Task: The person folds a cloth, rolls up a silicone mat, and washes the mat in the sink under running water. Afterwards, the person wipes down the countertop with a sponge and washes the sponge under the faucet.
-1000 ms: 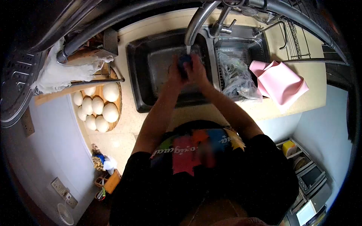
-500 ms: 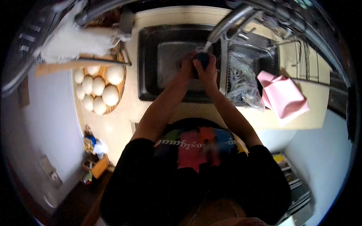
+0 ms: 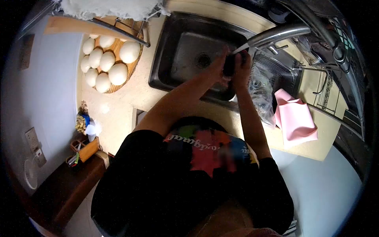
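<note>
A dark, rounded object point(image 3: 228, 65) is between my two hands over the right side of the black sink point(image 3: 189, 43); its kind cannot be made out. My left hand point(image 3: 221, 67) presses on it from the left with fingers pointing up. On the other side, my right hand point(image 3: 242, 70) grips it, fingers curled over its edge. The metal faucet point(image 3: 280, 35) reaches in from the right, and a thin stream of water point(image 3: 240, 49) falls from its spout onto the object and fingers.
Several white round balls point(image 3: 117, 74) lie on a woven tray point(image 3: 132, 73) at the left. Right of the sink are a dish rack point(image 3: 282, 77), crumpled clear plastic point(image 3: 262, 93) and a pink cloth point(image 3: 296, 118). White fabric point(image 3: 114, 8) hangs at the upper left.
The view has turned and shifted, so the sink and tray sit differently. My hands still hold the dark object under the faucet, and my left fingers are now straighter along it.
</note>
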The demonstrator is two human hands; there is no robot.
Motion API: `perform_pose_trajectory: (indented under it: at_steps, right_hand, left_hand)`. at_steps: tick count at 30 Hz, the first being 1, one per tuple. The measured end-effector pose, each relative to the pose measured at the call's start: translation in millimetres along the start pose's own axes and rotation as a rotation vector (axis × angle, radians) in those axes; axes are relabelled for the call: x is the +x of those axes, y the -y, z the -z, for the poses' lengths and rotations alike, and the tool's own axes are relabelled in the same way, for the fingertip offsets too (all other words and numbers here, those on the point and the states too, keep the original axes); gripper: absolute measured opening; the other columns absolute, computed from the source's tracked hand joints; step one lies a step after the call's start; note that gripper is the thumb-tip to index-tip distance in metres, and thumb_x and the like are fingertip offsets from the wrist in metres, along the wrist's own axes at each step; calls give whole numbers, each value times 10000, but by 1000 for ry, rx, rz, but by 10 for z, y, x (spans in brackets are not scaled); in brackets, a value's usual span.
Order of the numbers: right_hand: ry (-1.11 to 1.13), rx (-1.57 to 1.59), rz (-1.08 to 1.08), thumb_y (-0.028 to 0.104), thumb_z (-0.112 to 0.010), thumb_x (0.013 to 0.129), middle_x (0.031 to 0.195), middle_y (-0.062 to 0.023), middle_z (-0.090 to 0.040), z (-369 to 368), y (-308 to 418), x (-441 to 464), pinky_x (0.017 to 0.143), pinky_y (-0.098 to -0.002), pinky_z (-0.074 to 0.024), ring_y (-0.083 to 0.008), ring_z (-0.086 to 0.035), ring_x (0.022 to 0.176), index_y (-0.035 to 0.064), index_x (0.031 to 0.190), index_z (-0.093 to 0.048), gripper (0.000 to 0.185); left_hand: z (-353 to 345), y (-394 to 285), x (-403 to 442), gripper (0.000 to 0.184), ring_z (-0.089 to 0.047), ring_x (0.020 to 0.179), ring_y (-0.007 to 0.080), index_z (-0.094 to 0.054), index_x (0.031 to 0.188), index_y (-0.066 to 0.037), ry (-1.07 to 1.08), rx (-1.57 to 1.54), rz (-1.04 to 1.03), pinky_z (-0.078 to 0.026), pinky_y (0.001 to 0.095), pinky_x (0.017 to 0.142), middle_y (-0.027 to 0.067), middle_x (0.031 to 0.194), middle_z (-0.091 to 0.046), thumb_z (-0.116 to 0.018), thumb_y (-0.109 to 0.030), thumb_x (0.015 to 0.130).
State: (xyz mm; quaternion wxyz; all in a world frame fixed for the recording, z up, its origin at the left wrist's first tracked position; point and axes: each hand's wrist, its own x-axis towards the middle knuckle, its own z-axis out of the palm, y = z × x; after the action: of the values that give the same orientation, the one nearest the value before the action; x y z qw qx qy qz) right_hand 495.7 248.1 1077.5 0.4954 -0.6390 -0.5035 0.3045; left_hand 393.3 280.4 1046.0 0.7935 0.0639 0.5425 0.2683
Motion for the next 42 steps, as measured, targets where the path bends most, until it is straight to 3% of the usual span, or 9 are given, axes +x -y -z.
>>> perform_pose_trajectory:
  at_steps: [3,8,13,17,19,26,35,39,42]
  right_hand:
    - [-61,-209,201,257,-555,905,1012,-186,-592,-211,-29,-63,800,-404,-439,-309,-575,888,-13,1080,-550,322]
    - [-88,129,-179,252,-524,924,920,-146,-579,-249,28,-34,736,-395,-440,-277,-560,820,-5,1026,-548,277]
    - [81,977,-612,227,-497,931,970,-97,-592,-164,15,-5,752,-351,-472,-225,-580,853,15,1122,-520,287]
    - [290,1042,-496,248,-496,931,989,-89,-593,-207,-530,73,783,-372,-477,-222,-583,869,7,1156,-498,329]
    - [64,1090,-876,249,-497,931,1004,-75,-592,2,91,174,795,-377,-480,-223,-580,897,24,1162,-501,323]
    - [18,1140,-572,181,-523,915,978,-52,-575,3,-156,33,795,-356,-476,-202,-570,897,81,1070,-524,184]
    - [20,376,-205,103,-597,866,899,-55,-607,466,-552,204,809,-290,-441,-165,-563,851,35,1031,-562,183]
    - [-486,373,-192,-11,-609,796,1082,-113,-557,904,-1048,966,868,-303,-425,-212,-514,992,9,1175,-483,401]
    - [-407,539,-140,-13,-594,794,1008,-46,-573,1158,-1015,1339,833,-279,-442,-165,-537,928,25,1117,-534,330]
  left_hand:
    - [-220,-31,-278,481,-527,1090,255,-565,1149,-64,299,-317,-135,-420,379,901,146,1078,-590,-510,-466,892]
    - [-245,-31,-99,435,-596,964,292,-612,1036,-45,-367,328,-425,-471,410,797,169,1049,-614,-534,-437,865]
    - [-291,-89,-257,410,-620,836,370,-616,1010,-13,-400,778,-717,-487,446,743,220,948,-628,-559,-379,834]
    - [-260,-162,-378,475,-633,791,368,-586,1045,2,-391,1228,-834,-496,435,718,212,919,-638,-583,-418,823]
    - [-43,-65,-87,502,-637,795,346,-568,1071,-7,-247,998,-852,-502,428,698,198,913,-637,-608,-435,811]
    - [-141,-102,-312,364,-593,972,250,-600,1036,-80,102,49,-248,-520,462,772,111,1055,-596,-722,-291,765]
    - [-185,-266,-91,646,-598,902,298,-463,1158,-47,149,108,-356,-514,446,716,159,1054,-564,-686,109,573]
    - [-240,-405,-388,649,-585,927,280,-472,1161,-55,262,255,-366,-489,421,748,143,1057,-565,-739,72,583]
    - [-318,-476,-812,655,-568,947,256,-483,1156,-61,286,276,-249,-466,396,778,126,1050,-564,-804,-11,587]
